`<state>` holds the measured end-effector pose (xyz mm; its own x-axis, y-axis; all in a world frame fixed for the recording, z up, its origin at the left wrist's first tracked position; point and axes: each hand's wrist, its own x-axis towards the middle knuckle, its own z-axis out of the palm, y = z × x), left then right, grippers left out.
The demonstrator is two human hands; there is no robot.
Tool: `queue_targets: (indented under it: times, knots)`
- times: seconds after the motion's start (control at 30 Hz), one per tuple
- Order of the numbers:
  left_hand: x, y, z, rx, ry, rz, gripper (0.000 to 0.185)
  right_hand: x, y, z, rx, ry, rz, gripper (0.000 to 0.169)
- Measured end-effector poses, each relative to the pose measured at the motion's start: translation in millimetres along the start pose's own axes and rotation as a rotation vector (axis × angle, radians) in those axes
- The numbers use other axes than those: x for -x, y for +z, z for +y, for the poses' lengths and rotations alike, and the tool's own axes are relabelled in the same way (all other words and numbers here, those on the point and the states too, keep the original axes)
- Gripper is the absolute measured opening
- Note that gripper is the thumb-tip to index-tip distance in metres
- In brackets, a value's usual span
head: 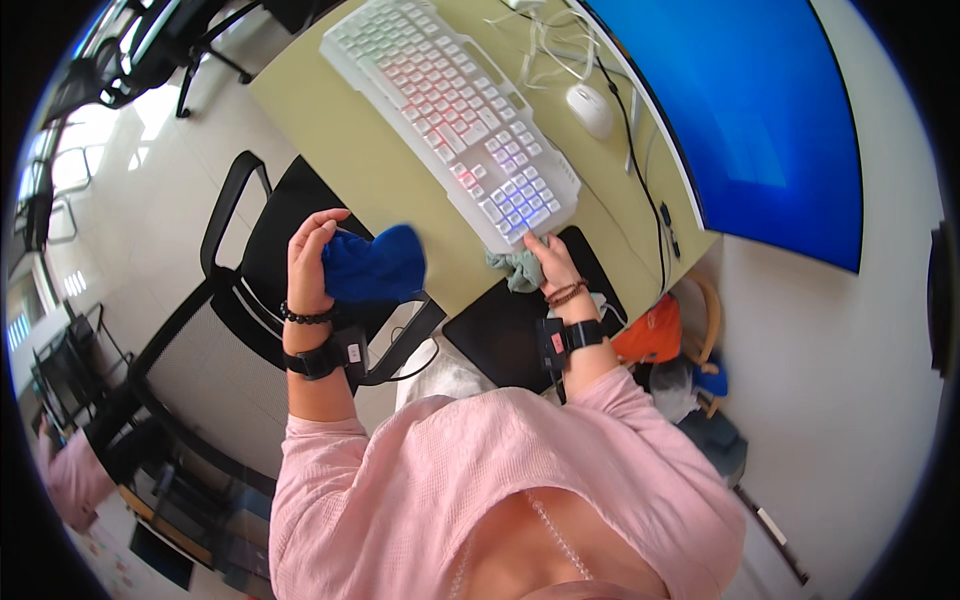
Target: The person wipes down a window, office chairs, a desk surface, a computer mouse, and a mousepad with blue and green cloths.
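Observation:
My left hand (309,259) grips a blue cloth (375,266) that hangs beside the front edge of the desk (360,172). My right hand (556,264) holds the near end of a white backlit keyboard (450,112), its thumb on the edge by the number pad. A bunched grey-green cloth (517,268) sits against that end, next to my fingers; whether the fingers also hold it is hard to see. The keyboard lies slantwise over the desk, its keys glowing green, red and blue. Below my right hand is a black mat (495,330).
A white mouse (589,110) and tangled white cables (551,45) lie behind the keyboard, near a monitor (757,120) with a blue screen. A dark pen-like object (670,229) rests by a black cable. A black mesh chair (225,367) stands at left. An orange bag (652,330) is at right.

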<state>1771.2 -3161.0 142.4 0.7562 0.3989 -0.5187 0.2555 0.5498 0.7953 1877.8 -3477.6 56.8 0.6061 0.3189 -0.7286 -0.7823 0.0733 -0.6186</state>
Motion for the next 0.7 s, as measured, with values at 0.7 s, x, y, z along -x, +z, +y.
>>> queue_targets:
  times: [0.7]
  knots:
    - [2.6, 40.9, -11.3, -0.231, -0.092, -0.082, 0.037, 43.5, 5.4, 4.7, 0.511, -0.429, 0.398, 0.019]
